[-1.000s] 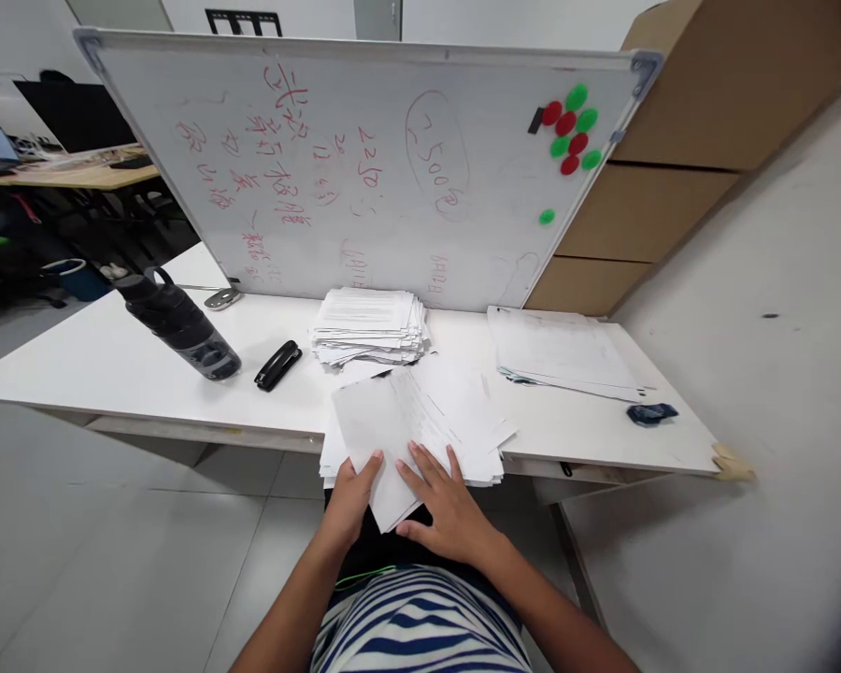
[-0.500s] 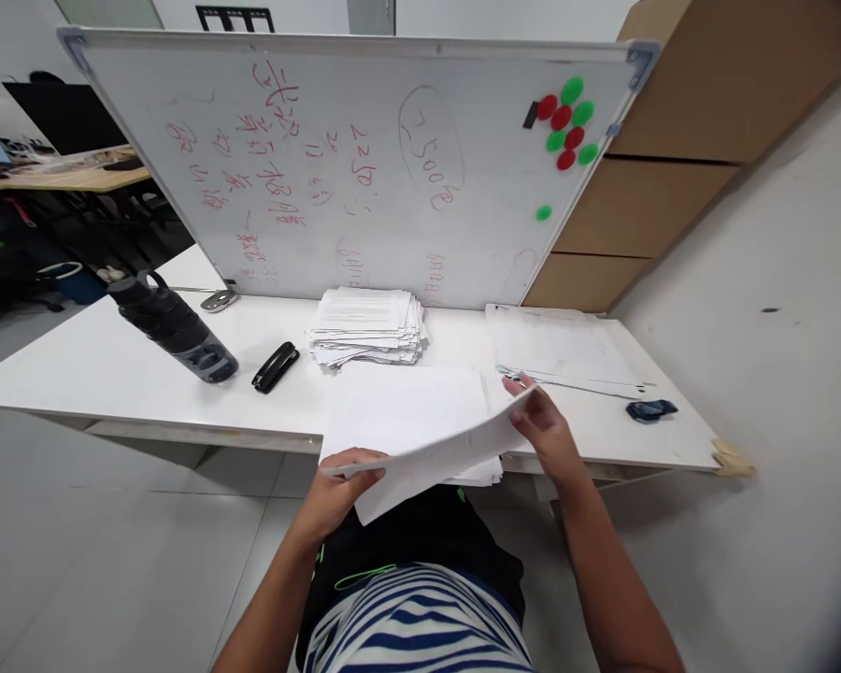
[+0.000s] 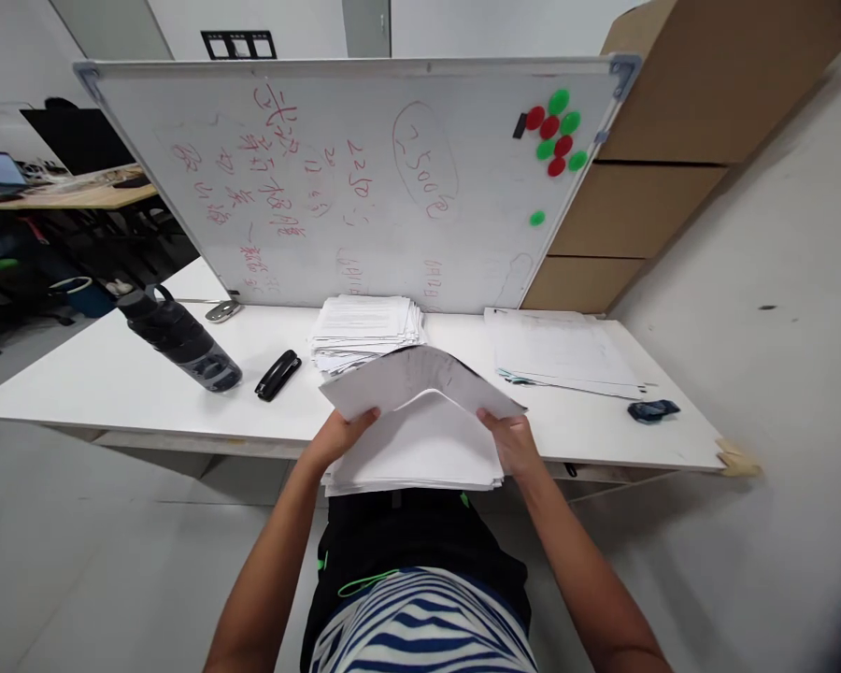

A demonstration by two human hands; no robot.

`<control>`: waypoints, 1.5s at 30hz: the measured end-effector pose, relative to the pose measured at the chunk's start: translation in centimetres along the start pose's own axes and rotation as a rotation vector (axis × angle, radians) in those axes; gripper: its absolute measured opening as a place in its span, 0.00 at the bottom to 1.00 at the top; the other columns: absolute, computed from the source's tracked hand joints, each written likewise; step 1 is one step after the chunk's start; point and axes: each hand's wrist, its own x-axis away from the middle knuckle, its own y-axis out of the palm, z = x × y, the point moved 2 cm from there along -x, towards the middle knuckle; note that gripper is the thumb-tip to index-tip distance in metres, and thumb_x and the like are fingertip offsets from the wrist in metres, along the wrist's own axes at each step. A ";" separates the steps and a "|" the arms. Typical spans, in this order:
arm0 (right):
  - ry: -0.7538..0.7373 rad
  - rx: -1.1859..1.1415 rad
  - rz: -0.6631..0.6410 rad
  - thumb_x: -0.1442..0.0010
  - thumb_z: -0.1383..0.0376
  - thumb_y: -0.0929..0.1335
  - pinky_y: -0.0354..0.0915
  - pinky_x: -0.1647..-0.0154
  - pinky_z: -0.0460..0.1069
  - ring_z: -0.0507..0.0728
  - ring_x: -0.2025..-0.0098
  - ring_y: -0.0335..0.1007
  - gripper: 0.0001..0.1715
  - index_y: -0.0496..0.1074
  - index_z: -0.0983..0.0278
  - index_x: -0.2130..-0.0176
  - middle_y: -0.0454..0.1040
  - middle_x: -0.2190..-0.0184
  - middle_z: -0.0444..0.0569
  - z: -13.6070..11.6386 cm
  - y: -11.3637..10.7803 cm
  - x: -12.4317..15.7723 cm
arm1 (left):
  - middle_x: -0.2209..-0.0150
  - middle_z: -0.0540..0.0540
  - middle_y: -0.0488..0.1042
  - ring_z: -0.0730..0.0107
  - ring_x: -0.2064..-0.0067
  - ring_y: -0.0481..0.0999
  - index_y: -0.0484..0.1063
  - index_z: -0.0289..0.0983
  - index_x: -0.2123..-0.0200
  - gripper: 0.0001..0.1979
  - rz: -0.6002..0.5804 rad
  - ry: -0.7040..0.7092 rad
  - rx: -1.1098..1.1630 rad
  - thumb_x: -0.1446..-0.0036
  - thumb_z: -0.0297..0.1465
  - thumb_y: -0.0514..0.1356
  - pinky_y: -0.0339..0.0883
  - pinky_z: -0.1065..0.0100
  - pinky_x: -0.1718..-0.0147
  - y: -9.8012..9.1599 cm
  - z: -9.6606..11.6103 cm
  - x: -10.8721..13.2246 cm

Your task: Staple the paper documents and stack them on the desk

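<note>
My left hand (image 3: 337, 436) and my right hand (image 3: 513, 439) both grip a few white paper sheets (image 3: 420, 378) and hold them arched above a stack of white paper (image 3: 420, 458) at the near edge of the white table (image 3: 112, 374). The left hand pinches the sheets' left edge, the right hand their right edge. Behind them lies a second, thicker paper pile (image 3: 368, 329). A black stapler (image 3: 277, 375) lies to the left of that pile.
A dark water bottle (image 3: 178, 338) lies on its side at the left. A whiteboard (image 3: 350, 178) with red writing and magnets leans at the table's back. Flat papers (image 3: 557, 350) and a small dark object (image 3: 653, 410) are on the right. Cardboard boxes (image 3: 673, 140) stand behind.
One second ago both hands lay on the top sheets of the near stack. They lifted the sheets, and now hold them arched higher above the stack, right hand drawn inward.
</note>
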 end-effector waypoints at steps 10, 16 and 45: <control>-0.140 0.318 -0.039 0.41 0.48 0.70 0.64 0.38 0.60 0.65 0.42 0.71 0.24 0.79 0.59 0.51 0.77 0.46 0.51 -1.9 1.2 1.0 | 0.51 0.38 0.79 0.49 0.47 0.77 0.78 0.34 0.53 0.28 0.190 -0.001 0.010 0.49 0.50 0.65 0.74 0.58 0.52 -0.3 1.1 1.6; 0.035 0.234 0.058 0.49 0.52 0.77 0.72 0.47 0.60 0.68 0.47 0.75 0.29 0.78 0.64 0.52 0.81 0.52 0.55 -2.7 -1.4 1.2 | 0.55 0.39 0.81 0.51 0.54 0.80 0.77 0.35 0.54 0.28 0.247 -0.018 -0.016 0.52 0.49 0.68 0.75 0.62 0.61 -3.5 2.8 4.3; 0.439 0.215 -0.364 0.45 0.61 0.73 0.73 0.50 0.59 0.65 0.56 0.80 0.21 0.74 0.62 0.51 0.82 0.54 0.54 2.1 4.8 -3.7 | 0.56 0.34 0.76 0.47 0.51 0.74 0.73 0.36 0.53 0.25 0.348 0.095 -1.084 0.39 0.51 0.55 0.62 0.57 0.54 -14.2 -9.0 -7.8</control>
